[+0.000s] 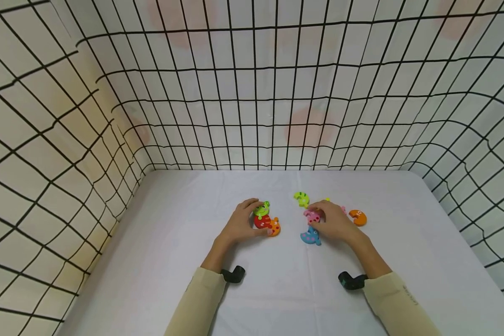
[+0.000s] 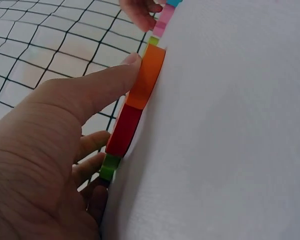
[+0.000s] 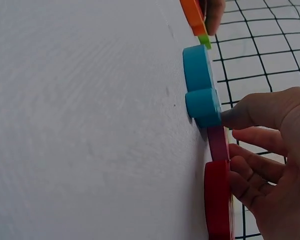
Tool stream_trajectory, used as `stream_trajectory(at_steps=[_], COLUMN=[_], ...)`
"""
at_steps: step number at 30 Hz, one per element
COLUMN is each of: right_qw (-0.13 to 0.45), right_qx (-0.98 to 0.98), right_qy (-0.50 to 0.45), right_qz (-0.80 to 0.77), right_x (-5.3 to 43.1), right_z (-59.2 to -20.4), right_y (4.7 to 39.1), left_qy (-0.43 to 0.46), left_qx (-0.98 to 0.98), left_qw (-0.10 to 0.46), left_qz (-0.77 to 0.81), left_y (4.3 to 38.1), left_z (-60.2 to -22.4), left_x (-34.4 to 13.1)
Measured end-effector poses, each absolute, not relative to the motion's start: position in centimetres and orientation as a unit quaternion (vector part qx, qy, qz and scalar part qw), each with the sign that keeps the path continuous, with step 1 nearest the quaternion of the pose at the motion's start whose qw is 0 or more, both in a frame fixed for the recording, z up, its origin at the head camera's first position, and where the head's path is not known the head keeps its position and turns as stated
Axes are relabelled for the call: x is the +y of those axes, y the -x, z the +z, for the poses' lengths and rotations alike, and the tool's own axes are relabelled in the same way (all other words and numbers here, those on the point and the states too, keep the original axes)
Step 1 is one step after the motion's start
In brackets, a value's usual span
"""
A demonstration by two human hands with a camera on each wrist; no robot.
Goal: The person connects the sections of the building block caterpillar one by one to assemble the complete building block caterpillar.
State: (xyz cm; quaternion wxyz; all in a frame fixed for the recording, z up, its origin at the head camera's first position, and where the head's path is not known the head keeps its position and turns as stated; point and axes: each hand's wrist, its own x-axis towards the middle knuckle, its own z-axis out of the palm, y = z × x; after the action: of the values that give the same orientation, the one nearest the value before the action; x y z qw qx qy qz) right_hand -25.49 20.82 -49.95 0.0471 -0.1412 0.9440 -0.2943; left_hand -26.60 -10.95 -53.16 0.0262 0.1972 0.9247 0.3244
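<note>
My left hand spans a touching cluster of flat animal-shaped puzzle pieces: a green frog piece, a red piece marked 2 and an orange spotted piece. Its thumb is on the orange piece, and its fingers curl by the green one. With thumb and forefinger, my right hand pinches a pink piece. Just below that lies a blue spotted piece, seen edge-on in the right wrist view, close to the thumb. The right hand partly hides the pieces behind it.
A green striped piece lies beyond the right hand, and an orange piece marked 10 to its right. Bits of yellow and pink pieces show behind the hand. Black wire mesh borders the white table at the back and sides.
</note>
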Motion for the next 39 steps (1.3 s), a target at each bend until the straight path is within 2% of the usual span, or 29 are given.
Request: stream_trajectory(at_steps=[5,14,27,39], right_qw=[0.041,0.025,0.023,0.024], right_qx=[0.947,0.946,0.943,0.925], right_qy=[0.154,0.151,0.128,0.185], right_qz=[-0.28,-0.284,-0.305,-0.33], right_x=[21.1,21.0,20.2,17.9], right_z=[-49.9,-50.2,-49.7,-49.6], right_y=[25.3,24.9,24.7,24.8], left_qy=[-0.204,-0.218,-0.219,-0.22], left_qx=[0.917,0.917,0.915,0.913], left_qw=[0.046,0.033,0.045,0.051], left_qz=[0.341,0.332,0.335,0.34], left_y=[26.5,26.4,26.3,26.5], left_z=[-52.8,-52.7,-52.5,-52.6], left_x=[-11.2,-11.0,-11.5,-11.5])
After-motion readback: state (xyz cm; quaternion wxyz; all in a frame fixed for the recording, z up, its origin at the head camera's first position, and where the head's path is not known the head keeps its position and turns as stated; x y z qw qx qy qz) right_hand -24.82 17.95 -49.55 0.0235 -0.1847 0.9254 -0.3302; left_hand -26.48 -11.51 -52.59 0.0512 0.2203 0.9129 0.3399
